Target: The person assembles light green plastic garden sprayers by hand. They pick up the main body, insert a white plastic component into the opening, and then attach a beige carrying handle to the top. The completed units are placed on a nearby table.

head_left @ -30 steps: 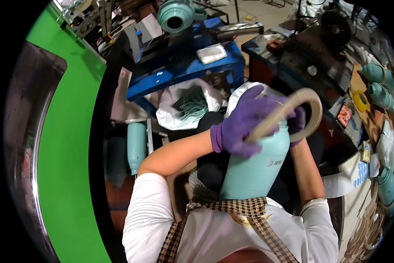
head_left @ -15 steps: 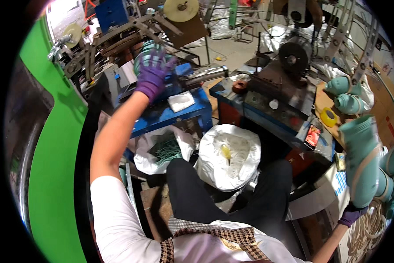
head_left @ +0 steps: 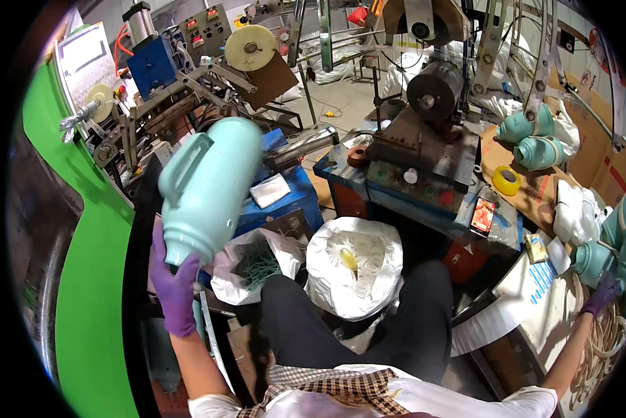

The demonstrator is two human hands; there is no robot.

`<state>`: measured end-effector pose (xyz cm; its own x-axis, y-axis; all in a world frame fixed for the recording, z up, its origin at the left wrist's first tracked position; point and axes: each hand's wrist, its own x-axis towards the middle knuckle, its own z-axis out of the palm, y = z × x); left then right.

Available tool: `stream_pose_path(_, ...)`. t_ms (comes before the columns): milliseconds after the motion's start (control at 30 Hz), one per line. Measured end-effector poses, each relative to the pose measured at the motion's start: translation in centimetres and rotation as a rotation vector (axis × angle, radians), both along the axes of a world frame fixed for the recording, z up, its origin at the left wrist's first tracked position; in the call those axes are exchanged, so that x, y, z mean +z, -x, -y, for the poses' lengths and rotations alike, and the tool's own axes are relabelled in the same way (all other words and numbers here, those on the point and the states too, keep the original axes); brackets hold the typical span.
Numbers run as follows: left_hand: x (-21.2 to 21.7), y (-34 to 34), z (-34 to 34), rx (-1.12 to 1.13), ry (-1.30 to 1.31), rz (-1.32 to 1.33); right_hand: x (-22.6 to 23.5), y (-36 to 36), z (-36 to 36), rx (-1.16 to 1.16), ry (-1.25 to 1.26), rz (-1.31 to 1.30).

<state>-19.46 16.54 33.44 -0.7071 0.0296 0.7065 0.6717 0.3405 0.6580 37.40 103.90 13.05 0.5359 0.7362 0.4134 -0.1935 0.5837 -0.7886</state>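
My left hand [head_left: 172,279], in a purple glove, grips a mint-green plastic jug [head_left: 219,188] by its narrow neck. The jug is tilted, neck down, its side handle facing left, raised above the left side of the blue bench [head_left: 271,202]. Far to the right, my gloved right hand [head_left: 603,291] is closed around part of a mint-green jug [head_left: 593,261] in a cluster of similar jugs. Some of that hand's fingers are hidden by the jugs.
Between my legs stands a white sack [head_left: 355,279] with pale rings inside. Left of it, a sack holds green scraps [head_left: 261,275]. A machine with a dark roller [head_left: 435,90] stands ahead. Yellow tape [head_left: 506,180], a phone [head_left: 482,216] and two banded jugs [head_left: 539,152] sit at right.
My left hand has drawn back from the blue bench and now holds a jug up by the neck. My right hand has moved up and right to the jug cluster.
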Motion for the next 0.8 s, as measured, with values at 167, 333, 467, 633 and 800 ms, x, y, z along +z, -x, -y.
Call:
stream_pose_path(167,-2.6,1.0,-8.5,-0.763,-0.596,0.678,-7.2,3.4,7.6,-0.573,-0.071,0.872)
stream_pose_path(333,-2.7,7.0,-24.8,-1.212,-0.601,0.807,-7.0,8.2,12.8,-0.457,-0.022,0.817)
stream_pose_path(467,-1.1,5.7,-39.0,-1.140,-0.499,0.760,-6.6,7.3,13.2,-0.503,0.048,0.878)
stream_pose_path(633,1.6,13.9,-51.9,-0.912,-0.165,0.526,-5.3,8.3,14.7,-0.363,0.050,0.845)
stream_pose_path(800,2.2,16.4,-53.3,-1.199,0.141,0.656,-6.3,6.8,13.2,-0.466,0.024,0.970)
